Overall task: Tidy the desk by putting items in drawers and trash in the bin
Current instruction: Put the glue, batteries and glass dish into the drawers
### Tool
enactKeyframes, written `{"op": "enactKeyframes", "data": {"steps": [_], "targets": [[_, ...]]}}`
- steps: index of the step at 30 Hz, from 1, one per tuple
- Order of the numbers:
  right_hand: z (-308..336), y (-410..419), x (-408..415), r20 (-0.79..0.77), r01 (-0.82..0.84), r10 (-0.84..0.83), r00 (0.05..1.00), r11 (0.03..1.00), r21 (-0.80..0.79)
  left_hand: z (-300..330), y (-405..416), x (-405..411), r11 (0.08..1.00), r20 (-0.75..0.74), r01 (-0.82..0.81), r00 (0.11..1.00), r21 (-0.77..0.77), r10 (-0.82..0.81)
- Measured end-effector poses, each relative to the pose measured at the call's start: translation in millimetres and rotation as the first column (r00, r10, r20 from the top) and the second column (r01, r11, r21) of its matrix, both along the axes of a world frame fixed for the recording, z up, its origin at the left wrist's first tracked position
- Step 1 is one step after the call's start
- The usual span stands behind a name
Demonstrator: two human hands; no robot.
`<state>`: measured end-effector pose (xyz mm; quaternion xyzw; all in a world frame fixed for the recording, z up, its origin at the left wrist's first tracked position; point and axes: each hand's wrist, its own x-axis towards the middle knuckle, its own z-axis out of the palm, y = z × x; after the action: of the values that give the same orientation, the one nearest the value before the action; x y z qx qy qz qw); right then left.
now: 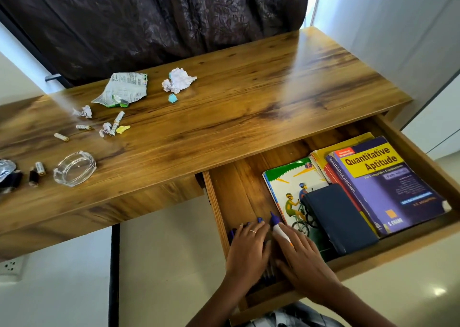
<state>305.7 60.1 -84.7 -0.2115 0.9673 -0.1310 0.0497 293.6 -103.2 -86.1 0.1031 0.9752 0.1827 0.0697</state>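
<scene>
Pens (258,220) lie in the drawer (216,202), along its left wall, and we have both hands down on them — the left hand (249,242) flat with fingers spread over the blue caps, the right hand (301,257) laid beside it, fingers straight, against a white tube (280,232) with a blue tip. We judge the hands lie flat like this to press the loose pens into a neat row in the free strip of drawer floor, since the books (373,189) and a dark case (341,217) already fill the right side, up to the right wall.

On the bench (249,102) the trash waits near the left end: a torn wrapper (122,90) and a paper ball (178,80) towards the back edge, smaller scraps (83,112) and batteries (83,127) in front of them, and a glass ashtray (74,168) close to the front edge — more batteries just left of it. No bin shows, so that part looks not yet begun.
</scene>
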Motion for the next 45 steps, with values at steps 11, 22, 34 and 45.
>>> {"op": "enactKeyframes", "data": {"steps": [11,22,34,45], "targets": [[8.4,38.1,25.3,0.000,-0.130,0.130,0.991,0.991,0.040,0.1,-7.7,43.5,0.900,0.026,0.436,0.900,-0.018,-0.436],[12.0,34.4,13.7,0.109,-0.200,0.200,0.974,0.980,-0.009,7.2,-4.5,36.2,0.960,-0.074,0.277,0.958,-0.029,-0.278],[10.9,15.6,-33.9,-0.047,-0.224,0.224,0.973,0.974,0.010,20.7,-25.9,-1.5,0.997,-0.030,0.074,0.997,-0.024,-0.075],[17.7,-14.5,-106.2,-0.091,-0.239,0.249,0.964,0.965,0.111,26.3,-53.0,-62.6,0.992,-0.127,-0.081,0.989,-0.094,0.069]]}}
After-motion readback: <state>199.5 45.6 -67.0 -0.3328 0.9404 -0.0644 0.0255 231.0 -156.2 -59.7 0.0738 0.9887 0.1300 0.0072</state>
